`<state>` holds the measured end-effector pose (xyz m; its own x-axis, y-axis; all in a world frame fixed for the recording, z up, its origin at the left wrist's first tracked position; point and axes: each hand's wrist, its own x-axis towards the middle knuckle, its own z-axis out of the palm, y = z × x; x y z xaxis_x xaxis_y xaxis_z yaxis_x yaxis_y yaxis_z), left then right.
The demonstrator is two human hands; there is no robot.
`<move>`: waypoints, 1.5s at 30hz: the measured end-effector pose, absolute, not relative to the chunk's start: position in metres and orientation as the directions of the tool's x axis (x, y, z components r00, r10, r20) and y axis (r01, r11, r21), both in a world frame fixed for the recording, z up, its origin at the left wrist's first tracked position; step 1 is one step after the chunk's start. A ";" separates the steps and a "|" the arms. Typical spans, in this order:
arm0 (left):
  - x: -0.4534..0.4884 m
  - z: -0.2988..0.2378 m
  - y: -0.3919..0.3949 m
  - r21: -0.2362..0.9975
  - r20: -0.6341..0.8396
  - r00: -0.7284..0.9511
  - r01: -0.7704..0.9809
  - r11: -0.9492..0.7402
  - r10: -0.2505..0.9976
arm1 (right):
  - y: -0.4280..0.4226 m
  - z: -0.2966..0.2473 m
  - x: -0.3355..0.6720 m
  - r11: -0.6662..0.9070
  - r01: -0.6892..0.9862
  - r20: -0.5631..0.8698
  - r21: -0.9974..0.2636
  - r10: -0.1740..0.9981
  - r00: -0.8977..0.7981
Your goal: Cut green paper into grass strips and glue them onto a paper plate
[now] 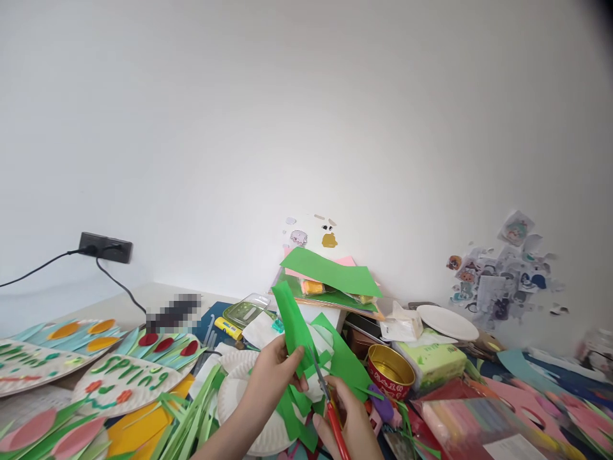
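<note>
My left hand (275,367) pinches an upright strip of green paper (290,313) between thumb and fingers. In my right hand (354,418) is a pair of scissors (336,429) with red handles; its metal blades point up and to the left, against the lower right part of the green paper. Whether the blades are open or closed is hard to make out. Below and behind both hands lie cut green paper pieces (342,358) and white paper plates (228,399). My right fingers partly hide the scissors' handles.
Paper plates lettered "Spring" (136,383) with paper tulips lie on the left, near thin green strips (191,415). A red-and-gold tin (391,377), a tissue pack (431,361) and a white plate (447,321) stand on the right. Green sheets (330,271) are stacked against the wall.
</note>
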<state>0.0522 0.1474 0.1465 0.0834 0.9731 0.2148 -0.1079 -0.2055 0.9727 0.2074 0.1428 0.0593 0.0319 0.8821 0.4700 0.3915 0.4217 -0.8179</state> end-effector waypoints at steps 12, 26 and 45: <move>0.052 0.150 0.143 0.971 0.227 0.062 -0.091 -0.221 0.972 | 0.150 0.046 0.210 0.384 0.208 0.372 -0.900 0.923 -0.097; 0.052 0.146 0.144 0.969 0.229 0.021 -0.102 -0.226 0.973 | 0.149 0.050 0.210 0.374 0.287 0.362 -0.882 0.927 -0.098; 0.054 0.149 0.141 0.972 0.226 0.075 -0.089 -0.219 0.971 | 0.144 0.059 0.209 0.357 0.207 0.347 -0.911 0.934 -0.087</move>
